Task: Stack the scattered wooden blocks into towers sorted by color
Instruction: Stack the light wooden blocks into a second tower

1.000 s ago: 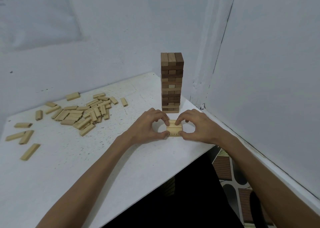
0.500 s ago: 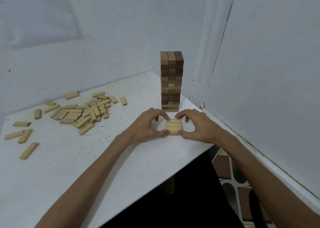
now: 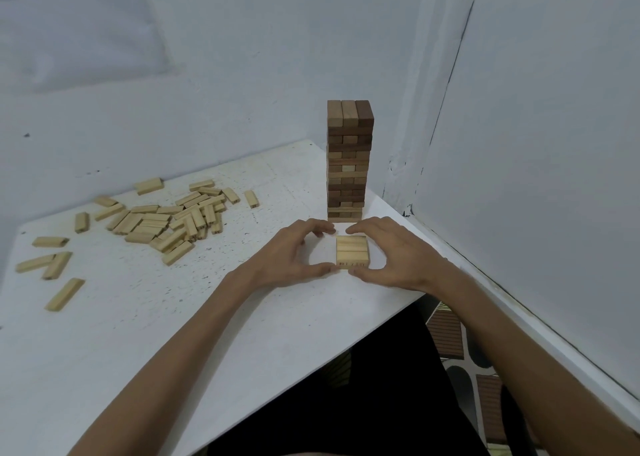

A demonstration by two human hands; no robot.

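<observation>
A flat layer of three light wooden blocks (image 3: 351, 250) lies on the white table (image 3: 138, 317), just in front of the tall tower of brown blocks (image 3: 349, 159). My left hand (image 3: 294, 253) and my right hand (image 3: 393, 253) curve round this layer from either side. Both thumbs touch its front edge, and the index fingertips sit just behind its back edge. A pile of loose light blocks (image 3: 166, 218) lies scattered at the left of the table.
A few stray light blocks (image 3: 52, 265) lie near the table's left edge. Walls close in behind and to the right of the tower. The table's front edge runs diagonally below my arms, with patterned floor (image 3: 450, 334) beyond it.
My fingers have drawn back off the top of the light layer, so its whole top now shows. The layer and tower have stayed in place.
</observation>
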